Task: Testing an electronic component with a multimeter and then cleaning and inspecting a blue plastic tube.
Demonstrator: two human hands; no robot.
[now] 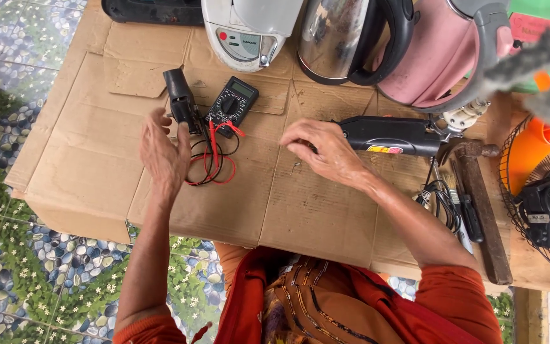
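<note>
While both hands hover over the cardboard [326,216], neither grips anything. Left hand [163,153]: open, palm turned inward, fingers loosely spread; its fingertips lie just beside the black part [181,102], a small dark block standing at the hand's upper right, though contact cannot be told. Meter [232,103]: black, with dial and display, just right of the black part, near the left hand and well apart from the right. Leads [212,159]: red and black wires coiled below the meter, directly right of the left palm. Right hand [326,150]: open, fingers lightly curled and pointing left, its back against the near end of the black tool [389,135] (a long dark body lying crosswise). Behind: white cooker [249,32], steel kettle [345,38], pink kettle [440,54]. Far right: hammer [482,210], fan [542,204].
</note>
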